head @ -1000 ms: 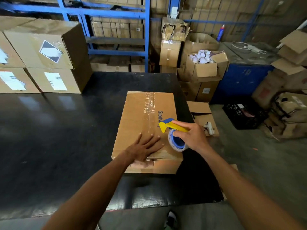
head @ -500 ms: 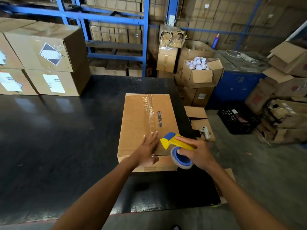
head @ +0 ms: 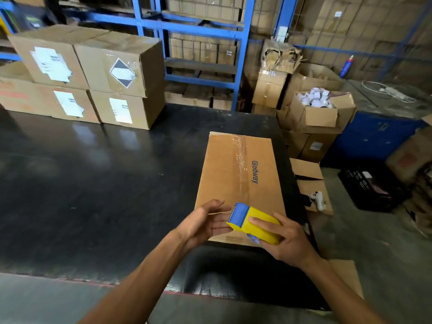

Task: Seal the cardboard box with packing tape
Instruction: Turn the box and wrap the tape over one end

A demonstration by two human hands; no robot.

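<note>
Head view shows our right hand [head: 288, 242] with its fingers [head: 259, 222] wrapped over the yellow body of the tape dispenser [head: 253, 223], gripping it firmly. Half a second ago this hand held the dispenser low at the box's near right corner with the blue roll facing us; now we have lifted it and turned it so the blue cutter end points left, toward our other hand. Our left hand [head: 205, 222] has come off the box lid, where it lay flat before; its fingers [head: 216, 204] are now loose and spread, palm turned toward the dispenser's blue end, just beside it. We cannot tell whether they touch the tape.

Beneath both hands lies the cardboard box [head: 238, 174], flat on the black counter [head: 93, 183] along its right edge, near the near right corner. A strip of clear tape [head: 242, 164] runs down the lid's middle seam beside the printed word "Glodway". The box sits in the same place as before.

At the counter's far left corner stand stacked cartons [head: 88, 76] with white labels. Past the right edge, on the floor, an open carton [head: 318, 111] holds white rolls.
</note>
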